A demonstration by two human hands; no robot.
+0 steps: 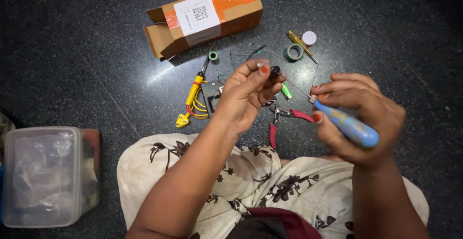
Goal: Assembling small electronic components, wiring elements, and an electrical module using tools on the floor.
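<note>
Screwdriver point(348, 125) in right hand point(359, 118) | left hand point(248, 94) hides small dark part

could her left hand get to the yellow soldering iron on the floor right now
Probably not freely: the left hand is pinching a small dark part. The soldering iron lies just beside it, nothing between.

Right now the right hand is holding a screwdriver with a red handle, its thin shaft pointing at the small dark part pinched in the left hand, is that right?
Not quite. The head view shows the screwdriver in the right hand has a blue handle, not a red one. The rest holds: its thin shaft points at the small dark part pinched in the left hand.
</note>
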